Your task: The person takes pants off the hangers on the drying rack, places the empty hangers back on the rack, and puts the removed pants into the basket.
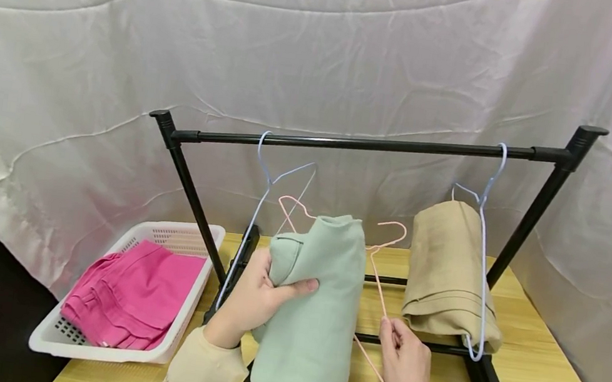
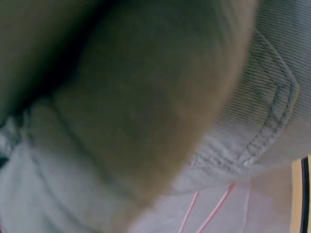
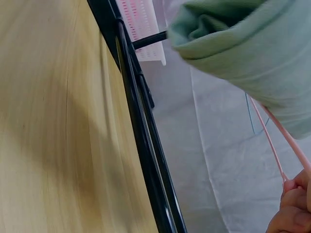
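Folded light green trousers hang in my left hand, gripped with the thumb across the front and the fingers behind. A stitched seam on the trousers shows large in the left wrist view. My right hand holds the right end of a pink wire hanger. The hanger's hook points up to the right of the trousers, and its far end sticks out behind their top left. The trousers hide the middle of the hanger. In the right wrist view, two pink wires run from my fingers to the green cloth.
A black clothes rack stands on the wooden table. From its bar hang a bare blue hanger at left and a blue hanger with folded khaki trousers at right. A white basket holds pink clothing.
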Action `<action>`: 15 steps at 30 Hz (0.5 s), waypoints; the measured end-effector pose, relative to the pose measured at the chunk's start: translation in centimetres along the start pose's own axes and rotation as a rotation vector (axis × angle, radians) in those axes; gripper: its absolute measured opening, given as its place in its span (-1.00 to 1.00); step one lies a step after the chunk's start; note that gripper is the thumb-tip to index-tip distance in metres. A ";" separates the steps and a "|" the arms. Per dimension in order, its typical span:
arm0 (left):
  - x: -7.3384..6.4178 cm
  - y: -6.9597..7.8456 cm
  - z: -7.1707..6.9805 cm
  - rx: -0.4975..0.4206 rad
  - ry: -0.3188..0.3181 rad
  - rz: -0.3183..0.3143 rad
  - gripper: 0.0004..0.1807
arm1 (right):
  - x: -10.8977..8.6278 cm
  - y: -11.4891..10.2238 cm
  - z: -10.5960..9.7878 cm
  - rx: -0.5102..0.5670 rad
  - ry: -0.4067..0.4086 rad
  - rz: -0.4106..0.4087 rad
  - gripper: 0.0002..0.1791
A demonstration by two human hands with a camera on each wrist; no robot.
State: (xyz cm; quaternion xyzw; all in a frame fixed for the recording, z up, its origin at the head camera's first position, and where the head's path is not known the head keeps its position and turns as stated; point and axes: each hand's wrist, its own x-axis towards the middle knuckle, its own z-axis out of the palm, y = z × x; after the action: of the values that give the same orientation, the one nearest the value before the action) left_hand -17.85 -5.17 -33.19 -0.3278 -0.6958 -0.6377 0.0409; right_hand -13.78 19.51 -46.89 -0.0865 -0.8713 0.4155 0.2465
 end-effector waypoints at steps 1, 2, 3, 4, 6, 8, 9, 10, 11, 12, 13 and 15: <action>-0.2 0.0 0.0 0.031 -0.008 0.017 -0.58 | 0.0 0.0 0.0 0.000 0.004 0.000 -0.62; -0.4 0.0 0.0 0.058 -0.018 0.030 -0.58 | 0.0 0.0 0.0 0.000 0.008 0.000 -0.63; -0.5 0.1 0.0 0.086 -0.027 0.042 -0.59 | 0.0 0.0 0.1 0.002 0.011 -0.002 -0.63; -0.7 0.1 0.1 0.115 -0.037 0.056 -0.59 | 0.0 -0.1 0.1 0.003 0.013 0.000 -0.64; -1.1 0.1 0.3 0.181 -0.041 0.085 -0.61 | 0.0 -0.1 0.1 0.003 0.008 0.010 -0.63; -1.5 0.0 0.5 0.234 -0.041 0.110 -0.59 | 0.0 -0.2 0.1 0.005 0.005 0.015 -0.62; -1.7 -0.1 0.6 0.255 -0.039 0.119 -0.59 | 0.0 -0.2 0.0 0.004 0.007 0.013 -0.61; -1.9 -0.2 0.6 0.275 -0.035 0.127 -0.57 | 0.0 -0.2 0.0 0.003 0.010 0.014 -0.60; -2.1 -0.3 0.7 0.292 -0.029 0.132 -0.56 | 0.0 -0.2 0.0 0.003 0.012 0.013 -0.60; -2.3 -0.4 0.7 0.307 -0.027 0.134 -0.55 | -0.1 -0.2 0.0 0.003 0.018 0.011 -0.59; -2.5 -0.5 0.8 0.319 -0.022 0.135 -0.54 | -0.1 -0.2 0.0 0.002 0.022 0.008 -0.59; -2.8 -0.6 0.8 0.331 -0.020 0.140 -0.53 | -0.1 -0.2 0.0 0.000 0.029 0.003 -0.58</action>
State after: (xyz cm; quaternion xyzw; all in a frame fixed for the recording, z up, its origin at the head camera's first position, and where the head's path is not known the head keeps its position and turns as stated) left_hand -15.72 -5.59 -35.21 -0.3704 -0.7673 -0.5067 0.1315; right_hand -13.67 19.37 -46.82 -0.0938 -0.8675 0.4147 0.2584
